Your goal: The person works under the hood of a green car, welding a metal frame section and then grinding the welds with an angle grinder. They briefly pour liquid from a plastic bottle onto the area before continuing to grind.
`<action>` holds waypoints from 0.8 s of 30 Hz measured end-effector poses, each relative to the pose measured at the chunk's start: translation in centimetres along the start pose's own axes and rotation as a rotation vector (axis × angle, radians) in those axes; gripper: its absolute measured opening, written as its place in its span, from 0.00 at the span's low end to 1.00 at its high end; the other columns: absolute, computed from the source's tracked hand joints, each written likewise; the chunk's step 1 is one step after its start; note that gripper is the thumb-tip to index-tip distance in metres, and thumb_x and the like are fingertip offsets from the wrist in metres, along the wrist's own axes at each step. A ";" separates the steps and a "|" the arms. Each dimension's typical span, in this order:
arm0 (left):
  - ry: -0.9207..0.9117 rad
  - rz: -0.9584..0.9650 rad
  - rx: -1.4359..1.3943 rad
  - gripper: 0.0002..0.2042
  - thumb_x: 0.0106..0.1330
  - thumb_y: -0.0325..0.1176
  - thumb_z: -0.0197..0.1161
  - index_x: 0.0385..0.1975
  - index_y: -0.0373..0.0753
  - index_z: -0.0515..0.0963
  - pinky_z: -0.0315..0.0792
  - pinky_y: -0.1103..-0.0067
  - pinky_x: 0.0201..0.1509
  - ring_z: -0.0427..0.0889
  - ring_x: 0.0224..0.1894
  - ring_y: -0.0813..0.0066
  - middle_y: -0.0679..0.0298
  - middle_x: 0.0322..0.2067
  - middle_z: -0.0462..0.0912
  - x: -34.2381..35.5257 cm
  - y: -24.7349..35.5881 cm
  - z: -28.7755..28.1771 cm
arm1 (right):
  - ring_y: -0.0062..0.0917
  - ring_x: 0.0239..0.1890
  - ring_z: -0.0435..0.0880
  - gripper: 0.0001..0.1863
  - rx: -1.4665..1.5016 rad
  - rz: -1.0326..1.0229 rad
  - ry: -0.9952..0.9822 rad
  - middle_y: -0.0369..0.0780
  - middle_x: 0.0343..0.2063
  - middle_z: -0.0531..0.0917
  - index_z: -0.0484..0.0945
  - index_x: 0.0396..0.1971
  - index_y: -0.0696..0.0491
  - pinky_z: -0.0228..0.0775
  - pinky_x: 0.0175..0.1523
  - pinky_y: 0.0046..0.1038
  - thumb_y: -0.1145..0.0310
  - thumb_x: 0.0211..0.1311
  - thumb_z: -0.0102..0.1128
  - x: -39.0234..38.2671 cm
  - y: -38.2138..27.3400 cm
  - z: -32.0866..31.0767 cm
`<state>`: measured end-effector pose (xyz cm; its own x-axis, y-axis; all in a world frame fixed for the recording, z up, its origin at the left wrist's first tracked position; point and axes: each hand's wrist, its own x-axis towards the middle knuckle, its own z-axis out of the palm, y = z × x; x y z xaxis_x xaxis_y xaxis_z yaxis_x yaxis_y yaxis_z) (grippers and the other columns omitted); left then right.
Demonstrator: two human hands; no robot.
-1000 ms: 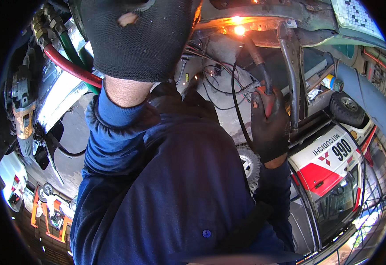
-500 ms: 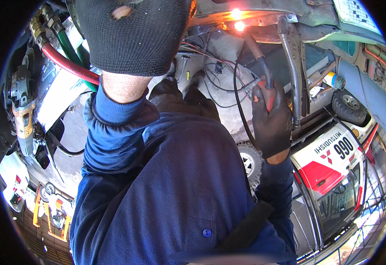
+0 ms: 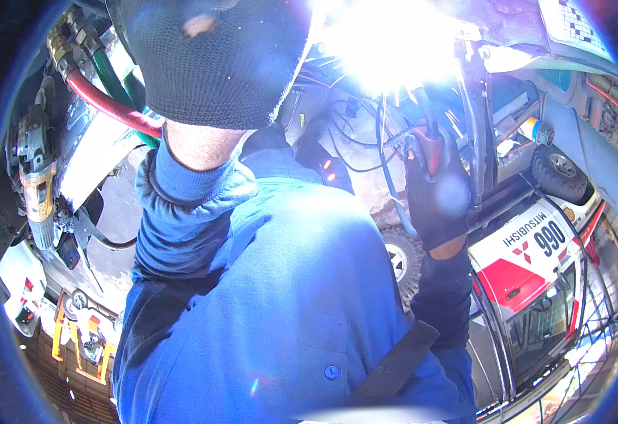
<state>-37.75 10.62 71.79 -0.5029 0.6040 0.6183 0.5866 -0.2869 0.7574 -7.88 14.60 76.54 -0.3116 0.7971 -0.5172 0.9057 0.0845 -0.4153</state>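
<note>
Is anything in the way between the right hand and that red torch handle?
Nothing that I can see: the gloved right hand is wrapped right around the red torch handle. The white glare hides the far tip, so I can't tell what's there.

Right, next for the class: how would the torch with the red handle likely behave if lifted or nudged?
The torch is probably fairly light, since the right hand appears to hold it alone. Its neck looks stiff, reaching beyond the hand without visible sagging. Laid down and nudged, it might rock rather than roll, because that neck bends.
</note>
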 end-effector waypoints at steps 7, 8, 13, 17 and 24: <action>-0.008 -0.024 0.008 0.14 0.76 0.27 0.63 0.58 0.30 0.82 0.82 0.75 0.45 0.90 0.42 0.70 0.55 0.47 0.90 -1.2 -1.1 -0.7 | 0.52 0.55 0.87 0.30 0.042 -0.051 0.045 0.57 0.48 0.86 0.71 0.68 0.60 0.77 0.59 0.46 0.60 0.73 0.65 0.2 0.3 0.4; -0.009 -0.037 0.005 0.15 0.76 0.28 0.63 0.58 0.30 0.82 0.82 0.75 0.45 0.90 0.42 0.69 0.55 0.47 0.90 -1.1 -1.2 -1.0 | 0.52 0.55 0.87 0.29 0.082 -0.072 0.045 0.57 0.48 0.86 0.72 0.68 0.60 0.77 0.59 0.45 0.60 0.73 0.65 0.1 0.4 0.5; -0.025 -0.001 0.079 0.14 0.76 0.27 0.64 0.58 0.29 0.82 0.82 0.75 0.45 0.90 0.41 0.70 0.55 0.46 0.90 0.1 -0.7 -0.7 | 0.53 0.52 0.87 0.25 0.057 -0.211 0.092 0.56 0.47 0.87 0.74 0.65 0.59 0.78 0.56 0.45 0.66 0.74 0.64 -0.1 1.0 0.6; 0.061 -0.074 -0.080 0.13 0.78 0.27 0.64 0.54 0.23 0.83 0.83 0.78 0.42 0.91 0.37 0.72 0.55 0.39 0.91 1.0 0.9 1.8 | 0.53 0.52 0.88 0.23 0.138 -0.096 0.009 0.55 0.48 0.88 0.75 0.64 0.59 0.79 0.55 0.43 0.68 0.73 0.63 -1.2 1.6 0.1; 0.241 -0.388 -0.266 0.16 0.79 0.34 0.65 0.52 0.24 0.83 0.80 0.81 0.38 0.89 0.35 0.74 0.57 0.35 0.91 1.7 4.9 3.4 | 0.51 0.53 0.89 0.23 0.124 -0.179 0.049 0.54 0.49 0.88 0.74 0.63 0.58 0.80 0.56 0.43 0.71 0.71 0.62 -1.9 2.4 0.6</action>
<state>-33.53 12.76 75.80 -0.8015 0.5238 0.2885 0.1625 -0.2735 0.9480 -5.30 12.90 76.05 -0.4471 0.8042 -0.3917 0.7940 0.1551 -0.5878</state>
